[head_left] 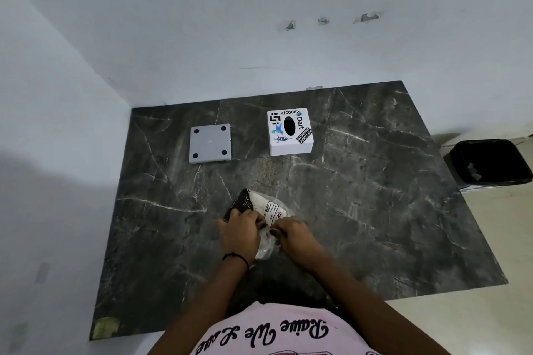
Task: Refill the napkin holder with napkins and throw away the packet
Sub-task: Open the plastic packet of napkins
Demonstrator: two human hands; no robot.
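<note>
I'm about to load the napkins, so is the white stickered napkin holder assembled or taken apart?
Taken apart: the white stickered napkin holder stands alone, its grey square base plate lying separately to its left.

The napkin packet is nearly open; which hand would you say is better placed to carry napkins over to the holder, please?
Probably the right hand: the napkin holder stands on its side of the napkin packet, while the left hand can steady the packet.
</note>
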